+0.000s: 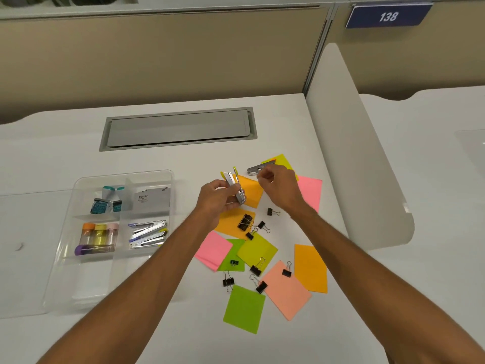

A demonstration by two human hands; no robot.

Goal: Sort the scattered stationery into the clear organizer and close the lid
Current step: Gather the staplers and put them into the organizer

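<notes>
Holding two yellow-tipped staple removers upright in the left hand, the person risks dropping one on the way to the organizer at nine o'clock: the pair is pinched together in one loose bundle above an orange note, and a shift of the thumb could let the outer one slide out. The left fingers are curled shut on that bundle. The right hand, at three o'clock of the left, has thumb and forefinger drawn together near another metal remover lying at twelve o'clock of it; whether they grip anything I cannot tell. Sweeping across the pile could also scatter the binder clips at six o'clock. Removers already fill the organizer's right-middle compartment, so more may pile high there.
</notes>
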